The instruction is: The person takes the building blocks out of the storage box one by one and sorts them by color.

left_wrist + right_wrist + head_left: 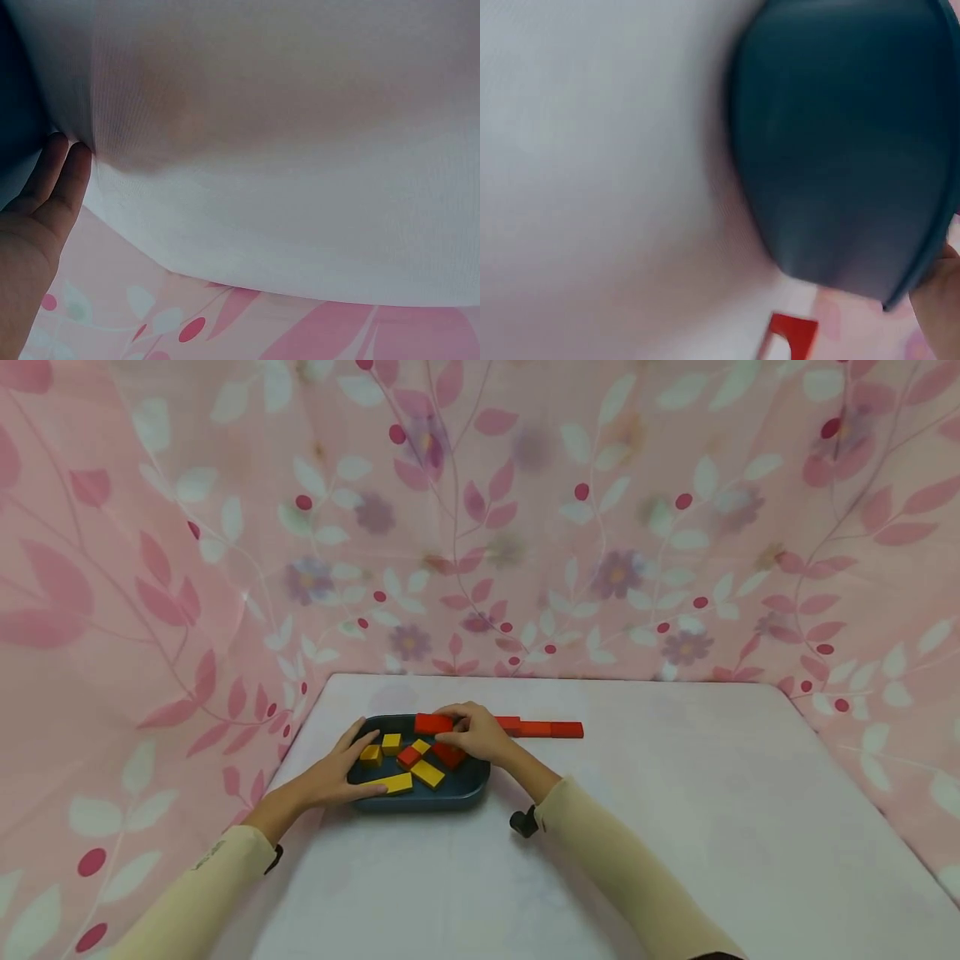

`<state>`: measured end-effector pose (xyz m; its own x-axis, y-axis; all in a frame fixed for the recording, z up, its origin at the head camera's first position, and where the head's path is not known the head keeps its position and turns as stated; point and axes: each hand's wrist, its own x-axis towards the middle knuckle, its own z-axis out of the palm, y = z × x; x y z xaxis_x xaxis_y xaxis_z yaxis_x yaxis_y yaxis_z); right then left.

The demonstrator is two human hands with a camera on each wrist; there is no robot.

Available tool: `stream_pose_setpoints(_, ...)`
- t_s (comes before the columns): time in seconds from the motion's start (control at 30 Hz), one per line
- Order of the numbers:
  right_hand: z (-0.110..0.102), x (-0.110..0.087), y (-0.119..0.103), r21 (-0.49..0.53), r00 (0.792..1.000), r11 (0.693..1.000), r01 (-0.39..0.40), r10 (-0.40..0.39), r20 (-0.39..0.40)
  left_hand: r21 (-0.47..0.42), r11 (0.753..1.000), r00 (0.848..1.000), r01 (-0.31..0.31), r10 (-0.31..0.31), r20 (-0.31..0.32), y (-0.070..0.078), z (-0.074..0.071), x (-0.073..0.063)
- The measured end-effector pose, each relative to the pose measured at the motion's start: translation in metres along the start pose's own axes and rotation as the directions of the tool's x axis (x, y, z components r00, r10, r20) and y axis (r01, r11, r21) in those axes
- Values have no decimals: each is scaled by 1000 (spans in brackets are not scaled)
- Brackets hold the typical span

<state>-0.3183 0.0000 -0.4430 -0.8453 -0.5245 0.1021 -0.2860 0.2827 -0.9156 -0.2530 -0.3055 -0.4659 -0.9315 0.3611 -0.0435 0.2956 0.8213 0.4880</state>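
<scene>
In the head view a dark blue tray [420, 805] holds several yellow and red blocks. My left hand [335, 774] rests spread over the tray's left end, its thumb by a long yellow block [397, 783]. In the left wrist view two straight fingers [71, 172] reach the tray's dark outer wall [19, 97]. My right hand [480, 735] pinches a red block [432, 724] above the tray's far side. Another red block [450, 755] lies beneath that hand. The tray's end [840, 150] hides most of the right hand [939, 289] in the right wrist view.
A row of red blocks [536, 728] lies on the white table [675, 793], right of the tray and behind the right wrist. A black wrist device [523, 822] hangs by the right cuff. Pink floral cloth [487, 568] stands behind the table and along its sides.
</scene>
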Motion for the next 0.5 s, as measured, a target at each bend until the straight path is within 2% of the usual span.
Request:
stream_pose_setpoints(0.1, -13, -5, -2, -18, 1000, 1000, 2, -2, 22, 3, 1000, 1000, -3, 3, 10, 1, -1, 1)
stream_pose_setpoints(0.23, -31, -14, 4, -47, 1000, 999, -14, 14, -7, 1, 1000, 1000, -5, 5, 4, 1, 1, -1)
stream_pose_setpoints(0.5, -63, -33, 16, -233, 998, 972, -32, 17, -69, 4, 1000, 1000, 2, -2, -3, 3, 1, -1)
